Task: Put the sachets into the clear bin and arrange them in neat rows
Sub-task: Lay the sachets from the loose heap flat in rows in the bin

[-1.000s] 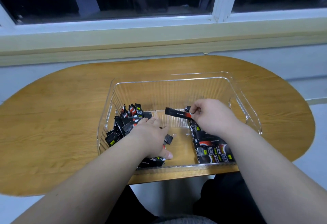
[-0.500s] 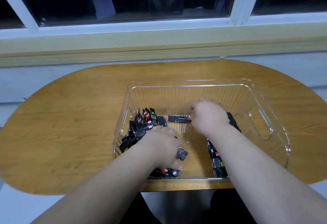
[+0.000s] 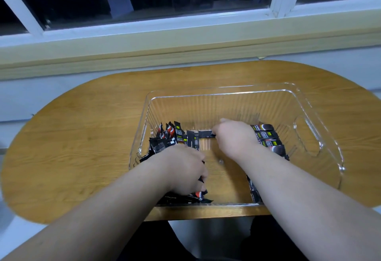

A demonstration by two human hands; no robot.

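Note:
A clear bin point(image 3: 321, 120) stands on the wooden table. Inside it, at the left, a loose heap of black and red sachets point(image 3: 170, 137) lies jumbled. A flat row of sachets point(image 3: 268, 139) runs along the right part of the bin floor, partly hidden under my right forearm. My right hand point(image 3: 235, 137) pinches one black sachet point(image 3: 205, 133) held crosswise near the far end of that row. My left hand point(image 3: 183, 170) is curled down in the near part of the heap, gripping sachets point(image 3: 201, 194) there.
The oval wooden table point(image 3: 82, 147) stands against a wall under a window sill point(image 3: 185, 40). Its near edge lies just below the bin. A cut-out handle point(image 3: 307, 137) shows in the bin's right wall.
The view has shifted, so the bin sits further right and larger. My right hand has lowered the sachet toward the far end of the row. My left hand stays in the heap.

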